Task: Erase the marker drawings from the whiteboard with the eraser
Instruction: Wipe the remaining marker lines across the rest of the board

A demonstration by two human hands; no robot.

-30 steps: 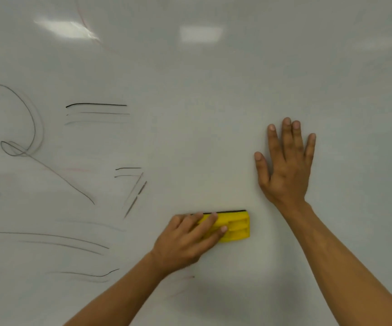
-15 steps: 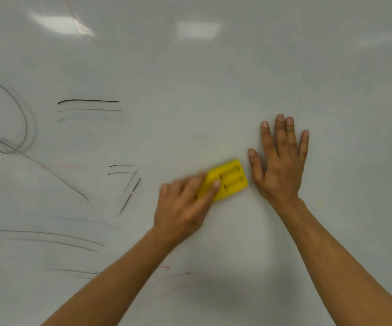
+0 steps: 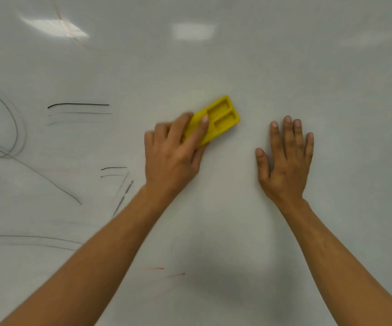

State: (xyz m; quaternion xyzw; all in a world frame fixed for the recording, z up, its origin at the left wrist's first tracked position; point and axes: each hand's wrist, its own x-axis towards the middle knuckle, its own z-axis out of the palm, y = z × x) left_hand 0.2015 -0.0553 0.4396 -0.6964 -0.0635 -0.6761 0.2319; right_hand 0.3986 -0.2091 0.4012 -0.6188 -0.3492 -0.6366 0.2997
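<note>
A whiteboard (image 3: 284, 67) fills the view. My left hand (image 3: 173, 151) grips a yellow eraser (image 3: 221, 118) and presses it flat against the board near the middle, its long side tilted up to the right. To the right, my right hand (image 3: 284, 161) lies flat on the board with its fingers straight, apart from the eraser. Black marker strokes remain on the left: a loop (image 3: 2, 128), horizontal lines (image 3: 78, 105), short slanted dashes (image 3: 122, 191) and long faint curves (image 3: 30, 238) lower down. Small red streaks (image 3: 166, 271) sit low in the middle.
Ceiling lights reflect as bright patches (image 3: 53, 27) near the board's top. A faint red line (image 3: 60, 17) crosses the left patch. The board around and right of my right hand shows no marks.
My left hand has swept the eraser upward across the middle of the board, tilting it from level to slanted. My right hand has stayed flat on the board.
</note>
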